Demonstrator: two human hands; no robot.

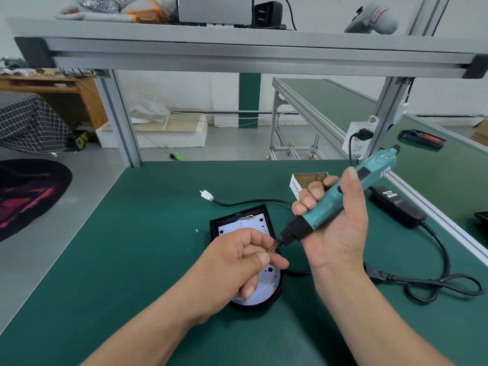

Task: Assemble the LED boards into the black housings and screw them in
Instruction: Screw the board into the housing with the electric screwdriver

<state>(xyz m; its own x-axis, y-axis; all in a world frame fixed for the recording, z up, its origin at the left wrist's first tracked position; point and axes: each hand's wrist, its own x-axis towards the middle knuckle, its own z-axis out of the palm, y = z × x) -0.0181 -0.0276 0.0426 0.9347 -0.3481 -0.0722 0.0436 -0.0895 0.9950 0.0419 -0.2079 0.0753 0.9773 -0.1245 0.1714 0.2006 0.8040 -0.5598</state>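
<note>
A black housing (239, 215) lies on the green mat with a white LED board (269, 282) seated in it, partly hidden by my left hand. My right hand (335, 228) grips a teal electric screwdriver (340, 196), tilted with its black nose pointing down-left. My left hand (237, 262) hovers over the board and pinches something small at the screwdriver's bit (274, 247); I cannot see whether it is a screw or the bit itself. A single loose screw (196, 230) lies on the mat left of the housing.
A small cardboard box of screws (306, 182) stands behind my right hand. A black power adapter (396, 207) and looped cable (443, 283) lie at the right. The housing's black lead ends in a white connector (206, 194). Aluminium frame posts (121, 120) rise at the table's back.
</note>
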